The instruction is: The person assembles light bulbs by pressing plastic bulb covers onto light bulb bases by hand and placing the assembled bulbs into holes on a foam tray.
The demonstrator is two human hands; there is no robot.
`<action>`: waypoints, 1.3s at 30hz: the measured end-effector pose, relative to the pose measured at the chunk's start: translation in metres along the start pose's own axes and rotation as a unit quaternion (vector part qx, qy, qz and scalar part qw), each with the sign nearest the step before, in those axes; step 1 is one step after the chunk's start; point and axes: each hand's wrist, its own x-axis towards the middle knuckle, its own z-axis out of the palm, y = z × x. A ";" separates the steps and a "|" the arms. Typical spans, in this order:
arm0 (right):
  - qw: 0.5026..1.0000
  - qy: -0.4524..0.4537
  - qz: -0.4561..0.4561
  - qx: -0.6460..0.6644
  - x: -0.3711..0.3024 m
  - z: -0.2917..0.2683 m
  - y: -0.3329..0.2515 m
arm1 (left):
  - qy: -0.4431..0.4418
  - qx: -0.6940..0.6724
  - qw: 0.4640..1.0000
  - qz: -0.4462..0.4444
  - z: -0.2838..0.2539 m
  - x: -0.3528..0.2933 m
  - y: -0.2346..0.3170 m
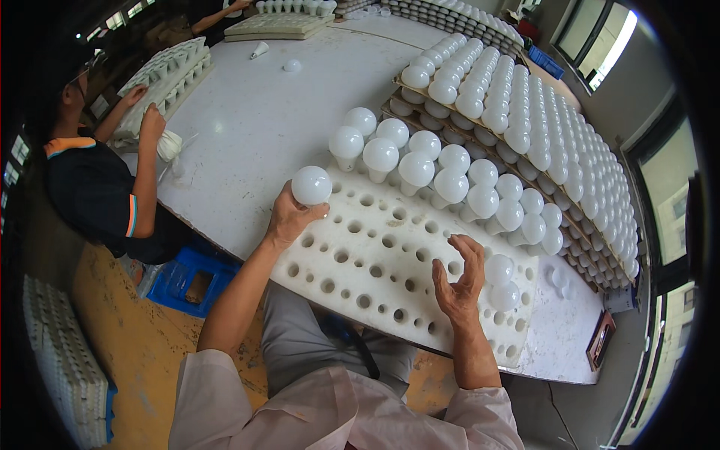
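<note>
My left hand [287,220] holds a white round bulb [311,185] over the near-left corner of a white foam tray [360,259] full of round holes. Several white bulbs [450,184] stand in the tray's far rows. My right hand [459,281] hovers over the tray's right part with fingers apart and nothing in it. Two more bulbs [501,281] sit in the tray just to the right of that hand.
Stacked trays packed with bulbs [525,120] fill the right side of the white table [247,127]. A person in a dark shirt [97,187] at the left handles another foam tray [169,75]. A blue crate [191,277] stands on the floor below.
</note>
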 end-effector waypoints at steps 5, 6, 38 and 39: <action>1.000 0.001 0.016 -0.007 0.000 -0.003 0.001 | -0.016 0.111 0.994 -0.004 -0.001 -0.003 0.005; 1.000 0.001 0.015 -0.005 0.000 -0.003 0.002 | -0.021 0.111 0.994 -0.015 -0.002 -0.004 0.004; 0.998 0.001 0.059 0.014 -0.004 0.004 0.016 | -0.029 0.025 0.999 -0.028 -0.004 0.034 0.026; 0.998 0.004 0.059 0.013 -0.004 0.003 0.016 | -0.024 0.011 0.999 -0.040 -0.005 0.033 0.027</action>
